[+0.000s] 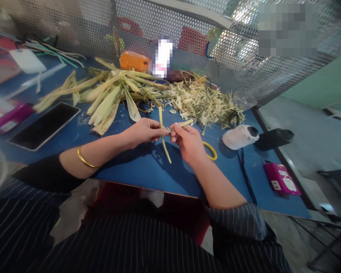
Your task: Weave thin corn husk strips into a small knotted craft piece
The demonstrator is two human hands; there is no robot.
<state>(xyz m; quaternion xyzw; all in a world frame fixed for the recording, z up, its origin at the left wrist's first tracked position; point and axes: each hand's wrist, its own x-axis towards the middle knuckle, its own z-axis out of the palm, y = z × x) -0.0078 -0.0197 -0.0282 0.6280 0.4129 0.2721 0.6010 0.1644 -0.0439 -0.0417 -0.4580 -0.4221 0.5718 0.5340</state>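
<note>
My left hand (146, 132) is closed, with thumb and fingertips pinching a narrow pale corn husk strip (166, 149) that hangs over the blue table. Close beside it, my right hand (190, 142) is closed on a second husk strip (186, 123), whose end sticks out past the fingers. Something small and shiny shows between the two hands' fingertips, too small to name. Behind my hands lie a heap of long dried corn husks (106, 102) and a pile of shredded husk bits (201, 100). A yellow ring (213, 153) rests by my right wrist.
On the blue table (125, 167), a dark-screened phone (45, 125) lies at left, near a blurred purple object (13, 117). At right are a white-wrapped roll (238, 137), a black cylinder (274, 139) and a purple socket box (282, 178). A perforated metal screen (173, 22) borders the back.
</note>
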